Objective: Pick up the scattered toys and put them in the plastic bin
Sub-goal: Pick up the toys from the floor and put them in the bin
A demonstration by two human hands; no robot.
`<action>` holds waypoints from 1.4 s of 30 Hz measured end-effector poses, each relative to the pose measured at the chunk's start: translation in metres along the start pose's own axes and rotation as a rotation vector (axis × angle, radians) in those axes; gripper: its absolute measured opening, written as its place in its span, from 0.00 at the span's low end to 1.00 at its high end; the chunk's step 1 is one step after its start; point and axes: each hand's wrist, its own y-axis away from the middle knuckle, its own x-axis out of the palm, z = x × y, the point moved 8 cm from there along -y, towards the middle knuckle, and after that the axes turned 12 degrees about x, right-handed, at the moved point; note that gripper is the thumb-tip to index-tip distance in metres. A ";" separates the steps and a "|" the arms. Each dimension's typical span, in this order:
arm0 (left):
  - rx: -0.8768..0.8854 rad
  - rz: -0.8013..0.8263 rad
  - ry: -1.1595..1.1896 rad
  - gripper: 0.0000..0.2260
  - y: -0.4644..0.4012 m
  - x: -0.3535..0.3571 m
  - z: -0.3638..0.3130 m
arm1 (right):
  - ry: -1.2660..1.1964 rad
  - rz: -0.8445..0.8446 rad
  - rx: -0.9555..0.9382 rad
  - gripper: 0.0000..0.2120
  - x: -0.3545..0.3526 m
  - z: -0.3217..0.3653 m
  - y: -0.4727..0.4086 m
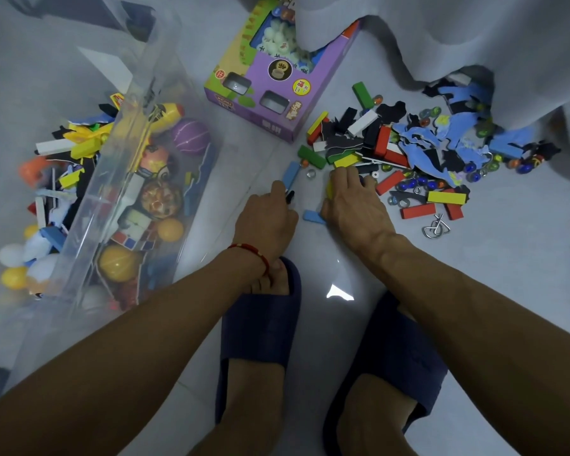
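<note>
the task looked roughly half done. the plastic bin, clear-walled and standing to the person's left, already held a deep jumble: yellow and orange balls, a purple ball, puzzle cubes, a yellow plastic toy and loose blocks. a good pile of scattered toys was left on the floor ahead and to the right: red, green, yellow, blue and white blocks, flat blue and black puzzle pieces, glass marbles and a metal wire puzzle, some of it running under the edge of a grey curtain. a purple toy box stood between bin and pile, part covered by the curtain, with white pieces showing through its window.

the left hand was curled round a small black piece at the near edge of the pile, beside a blue block. the right hand was down on the blocks, fingers bent over a yellow block and seemingly gathering it; the grip itself was hidden
</note>
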 end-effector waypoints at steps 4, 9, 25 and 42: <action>0.015 -0.098 0.041 0.11 0.004 -0.008 -0.004 | -0.572 -0.062 0.101 0.12 -0.028 -0.022 0.014; 0.175 -0.130 0.066 0.07 0.006 -0.009 -0.030 | -1.611 0.131 0.726 0.08 -0.019 -0.085 0.040; -0.257 -0.259 0.244 0.11 0.044 -0.055 0.051 | -0.304 0.125 0.381 0.13 -0.026 -0.103 0.104; -0.261 0.264 -0.170 0.15 0.041 -0.008 0.033 | -0.605 0.201 0.393 0.05 -0.014 -0.062 0.104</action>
